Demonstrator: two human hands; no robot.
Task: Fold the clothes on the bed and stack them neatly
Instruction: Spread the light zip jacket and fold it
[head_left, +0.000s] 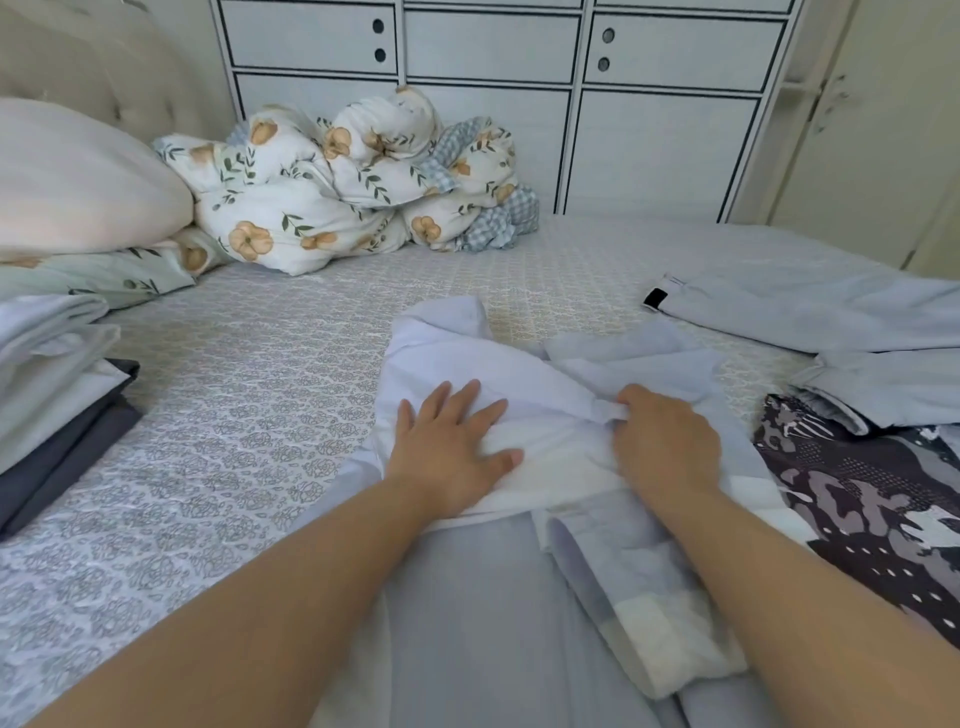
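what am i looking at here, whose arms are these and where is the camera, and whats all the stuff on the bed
There is no machine here. The picture comes from one wide-angle camera worn on a person's head, looking forward and down, so the two bare arms reaching in from the bottom are that person's own.

The left hand lies flat, fingers spread, pressing on a pale white garment in the middle of the bed. The right hand has its fingers curled in a grip on a fold of the same garment.

At the left edge sits a stack of folded clothes. To the right lie a light blue garment and a dark patterned one, not yet folded. At the back are a pillow and a bunched floral duvet, with white cupboards behind.
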